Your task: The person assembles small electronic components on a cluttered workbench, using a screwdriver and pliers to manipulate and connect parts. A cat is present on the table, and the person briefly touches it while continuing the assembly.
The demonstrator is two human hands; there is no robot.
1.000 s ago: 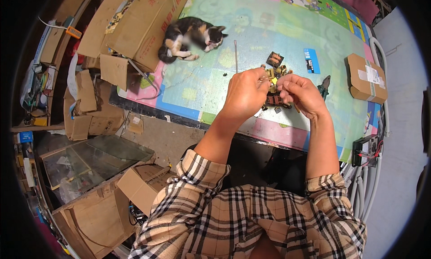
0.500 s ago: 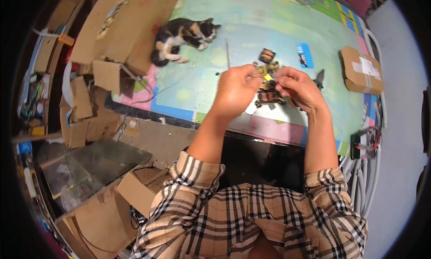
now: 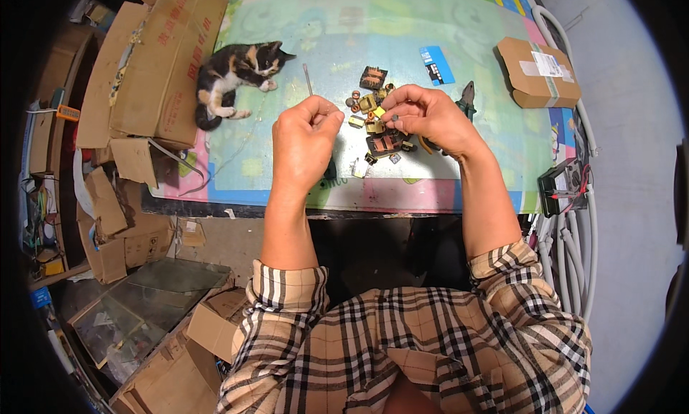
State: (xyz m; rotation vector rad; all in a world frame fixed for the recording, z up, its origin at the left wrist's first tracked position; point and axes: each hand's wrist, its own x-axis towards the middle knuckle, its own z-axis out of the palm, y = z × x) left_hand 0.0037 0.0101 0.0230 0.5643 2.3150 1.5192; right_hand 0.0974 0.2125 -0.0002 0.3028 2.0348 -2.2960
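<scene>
My left hand [image 3: 303, 138] is closed in a pinch above the table; anything between its fingertips is too small to make out. Behind it lies a thin metal rod [image 3: 308, 79], probably a tool's shaft, partly covered by the hand. To the right, thumb and fingers of my right hand [image 3: 439, 121] pinch a small dark grey piece [image 3: 395, 118]. Beneath and between the hands sits a pile of small wound coils and transformers [image 3: 372, 102], some with yellow tape. A larger black transformer with copper windings [image 3: 385, 143] is at its near side, another [image 3: 373, 77] at its far side.
A calico cat [image 3: 240, 77] lies beside a large cardboard box [image 3: 169, 62] on the left. Dark pliers [image 3: 468, 98] and a blue card [image 3: 436, 64] rest right of the pile. Farther right are a flat carton [image 3: 537, 73] and a black device with red leads [image 3: 552, 188].
My hands have drawn apart, the left moving away leftward from the pile. More of the coils now shows between them. The whole view has shifted, with the table appearing farther left.
</scene>
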